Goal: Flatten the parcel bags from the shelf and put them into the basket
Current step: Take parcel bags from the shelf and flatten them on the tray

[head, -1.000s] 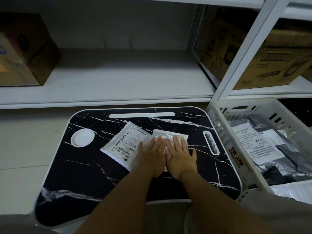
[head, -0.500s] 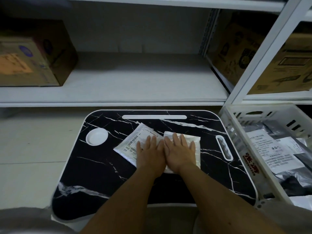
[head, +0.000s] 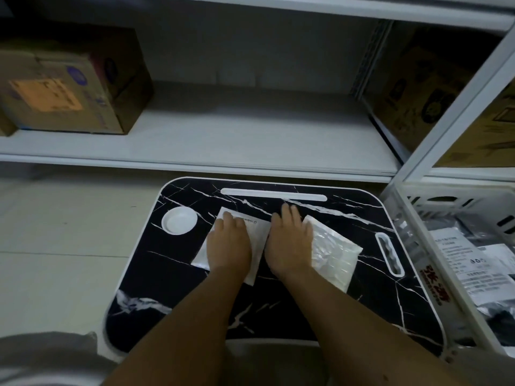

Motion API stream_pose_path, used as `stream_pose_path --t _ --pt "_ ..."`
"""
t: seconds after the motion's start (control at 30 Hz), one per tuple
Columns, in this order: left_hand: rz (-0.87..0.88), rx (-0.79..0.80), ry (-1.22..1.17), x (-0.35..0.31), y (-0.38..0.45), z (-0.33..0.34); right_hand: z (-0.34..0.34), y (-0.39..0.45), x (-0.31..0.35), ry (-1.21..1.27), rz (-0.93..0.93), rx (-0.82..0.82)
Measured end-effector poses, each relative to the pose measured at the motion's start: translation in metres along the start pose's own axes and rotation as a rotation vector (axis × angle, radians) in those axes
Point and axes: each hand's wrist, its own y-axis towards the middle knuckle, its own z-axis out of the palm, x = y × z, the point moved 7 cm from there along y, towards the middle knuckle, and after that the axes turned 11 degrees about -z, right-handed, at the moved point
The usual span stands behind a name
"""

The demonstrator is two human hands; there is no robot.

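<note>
Both hands lie flat, side by side: left hand (head: 229, 247) presses the labelled bag (head: 257, 246), right hand (head: 289, 245) the clear bag (head: 334, 253). Flattening step, I think. Next, lift a bag to the basket (head: 412, 235) at 3 o'clock.

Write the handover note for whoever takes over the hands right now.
Left hand: flat, pressing the labelled parcel bag on the lap desk.
Right hand: flat, on the left edge of the clear bubble bag beside it.
Basket, right of the desk, already holds several bags.
Done: both bags are off the shelf.
Left: finish flattening both, then put them into the basket.
</note>
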Motion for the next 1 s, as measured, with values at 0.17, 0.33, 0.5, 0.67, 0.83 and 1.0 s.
stream_pose_path --t 0.17,0.33,0.5,0.67,0.83,1.0 --pt "0.208 0.101 0.207 0.038 0.000 0.023 0.046 -0.006 0.062 0.185 -0.260 0.100" --pt "0.243 0.243 0.153 0.056 -0.008 0.050 0.068 -0.021 0.061 0.136 -0.229 0.134" --pt "0.251 0.247 0.122 0.056 -0.008 0.051 0.067 -0.022 0.060 0.123 -0.216 0.160" --pt "0.218 0.158 -0.011 0.051 0.001 0.044 0.063 -0.019 0.067 0.137 -0.165 0.174" --pt "0.295 -0.032 0.105 0.036 0.023 0.015 0.040 0.016 0.073 0.050 -0.142 0.061" --pt "0.359 0.102 0.174 0.030 0.034 0.034 0.059 0.029 0.059 0.118 -0.158 0.122"
